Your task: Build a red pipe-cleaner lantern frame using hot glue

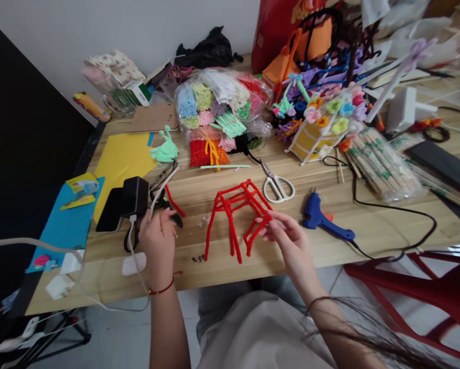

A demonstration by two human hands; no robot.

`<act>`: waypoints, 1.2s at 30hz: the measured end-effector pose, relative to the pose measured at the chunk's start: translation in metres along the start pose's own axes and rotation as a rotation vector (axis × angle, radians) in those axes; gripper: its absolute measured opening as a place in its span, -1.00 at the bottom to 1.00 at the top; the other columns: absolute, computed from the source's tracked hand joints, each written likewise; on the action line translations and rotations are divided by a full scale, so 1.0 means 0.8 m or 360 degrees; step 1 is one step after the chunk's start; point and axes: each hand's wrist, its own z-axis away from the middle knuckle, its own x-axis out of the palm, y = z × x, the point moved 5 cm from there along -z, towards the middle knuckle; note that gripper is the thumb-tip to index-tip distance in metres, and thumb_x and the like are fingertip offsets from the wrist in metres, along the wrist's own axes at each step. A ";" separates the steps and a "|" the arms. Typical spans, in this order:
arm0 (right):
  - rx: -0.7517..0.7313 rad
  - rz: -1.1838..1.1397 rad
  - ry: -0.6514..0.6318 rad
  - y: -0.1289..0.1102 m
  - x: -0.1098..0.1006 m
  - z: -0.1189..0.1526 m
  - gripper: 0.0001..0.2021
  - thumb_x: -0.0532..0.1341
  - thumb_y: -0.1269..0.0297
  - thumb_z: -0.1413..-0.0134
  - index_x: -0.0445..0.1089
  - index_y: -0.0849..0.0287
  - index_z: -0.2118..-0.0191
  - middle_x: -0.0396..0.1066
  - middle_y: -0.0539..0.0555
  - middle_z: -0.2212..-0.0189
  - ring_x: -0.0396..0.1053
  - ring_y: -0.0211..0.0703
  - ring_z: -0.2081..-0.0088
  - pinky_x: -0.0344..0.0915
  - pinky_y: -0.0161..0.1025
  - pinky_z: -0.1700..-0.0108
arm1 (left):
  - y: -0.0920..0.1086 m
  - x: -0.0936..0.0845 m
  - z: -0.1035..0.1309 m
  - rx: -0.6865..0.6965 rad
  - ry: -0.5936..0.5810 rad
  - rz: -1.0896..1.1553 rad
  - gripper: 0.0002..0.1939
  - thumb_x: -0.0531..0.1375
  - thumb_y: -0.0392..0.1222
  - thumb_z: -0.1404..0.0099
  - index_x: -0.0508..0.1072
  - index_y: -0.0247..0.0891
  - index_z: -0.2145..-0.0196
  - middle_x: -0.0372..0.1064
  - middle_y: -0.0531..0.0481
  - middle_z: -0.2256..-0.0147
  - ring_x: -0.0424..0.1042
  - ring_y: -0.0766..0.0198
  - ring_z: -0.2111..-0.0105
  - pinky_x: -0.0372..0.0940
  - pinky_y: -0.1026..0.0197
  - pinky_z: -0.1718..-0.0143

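Observation:
My right hand pinches one corner of a red frame made of fuzzy pipe cleaners, between thumb and fingers. The frame stands on the table with several legs and a top of crossed bars, and a bent red piece hangs at the pinched corner. My left hand is apart from the frame, on the left, with its fingers loosely bent and a little spread. It is beside a dark-handled tool, partly hidden, and a white cable. A loose red pipe cleaner lies just beyond it.
White-handled scissors and a blue glue gun with a black cord lie to the right. Behind are bagged pipe cleaners and a flower basket. A black charger and phone lie left.

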 end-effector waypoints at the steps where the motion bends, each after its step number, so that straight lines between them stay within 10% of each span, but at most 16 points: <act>1: 0.0018 -0.0015 -0.0007 0.000 0.001 0.000 -0.72 0.28 0.15 -0.08 0.39 0.14 0.11 0.56 0.13 0.26 0.49 -0.19 0.38 0.41 -0.23 0.37 | 0.007 0.004 0.003 -0.0078 -0.0062 0.0161 -0.73 0.01 -0.12 -0.39 0.44 -0.20 0.10 0.45 0.00 0.43 0.44 0.23 0.40 0.25 -0.04 -0.06; 3: 0.0047 -0.0034 -0.0007 0.001 0.003 -0.001 -0.72 0.31 0.18 -0.05 0.38 0.14 0.11 0.55 0.13 0.25 0.48 -0.21 0.39 0.41 -0.25 0.36 | 0.030 0.016 0.012 -0.0154 -0.0282 0.0589 -0.62 0.07 -0.11 -0.36 0.26 -0.16 -0.11 0.45 -0.12 0.12 0.47 0.24 0.27 0.37 0.10 0.12; 6: 0.0085 -0.0056 0.0006 0.002 0.006 0.000 -0.69 0.36 0.21 0.02 0.38 0.14 0.14 0.54 0.10 0.27 0.48 -0.22 0.41 0.41 -0.25 0.37 | 0.063 0.042 0.026 -0.0187 -0.0707 0.0964 -0.61 -0.01 -0.11 -0.41 0.20 -0.16 -0.17 0.46 -0.13 0.19 0.48 0.23 0.27 0.41 0.14 0.22; 11: 0.0110 -0.0009 0.0001 0.004 0.007 -0.001 -0.64 0.42 0.21 0.11 0.36 0.12 0.17 0.50 0.01 0.35 0.47 -0.24 0.43 0.43 -0.27 0.38 | 0.075 0.063 0.004 0.0280 -0.0508 0.0574 -0.58 0.09 -0.17 -0.36 0.25 -0.11 -0.16 0.22 -0.17 -0.12 0.22 0.11 -0.15 0.11 -0.08 -0.21; 21: 0.0046 0.0076 -0.0078 0.000 0.004 -0.014 -0.63 0.41 0.22 0.13 0.32 0.05 0.17 0.30 -0.03 0.27 0.43 -0.27 0.39 0.50 -0.27 0.38 | 0.088 0.089 -0.005 0.0542 -0.1613 0.0961 -0.76 0.22 -0.24 -0.26 0.46 -0.17 0.10 0.36 -0.13 -0.02 0.26 0.09 -0.14 0.16 -0.01 -0.17; 27: 0.0059 0.0107 -0.0188 0.000 0.010 -0.016 -0.66 0.38 0.20 0.06 0.30 0.04 0.16 0.32 0.00 0.23 0.43 -0.26 0.36 0.50 -0.26 0.32 | 0.077 0.098 -0.002 0.0229 -0.1548 0.1103 -0.86 0.35 -0.15 -0.11 0.50 -0.24 0.44 0.42 0.00 0.36 0.44 0.23 0.25 0.31 0.16 0.10; 36: 0.0134 0.0040 -0.0229 -0.008 0.026 -0.013 -0.63 0.40 0.20 0.11 0.31 0.06 0.17 0.33 -0.03 0.29 0.41 -0.27 0.33 0.48 -0.32 0.35 | 0.089 0.104 0.007 0.0014 -0.1450 0.1373 -0.75 0.33 -0.08 -0.14 0.37 -0.28 0.43 0.32 0.04 0.38 0.34 0.32 0.35 0.25 0.24 0.24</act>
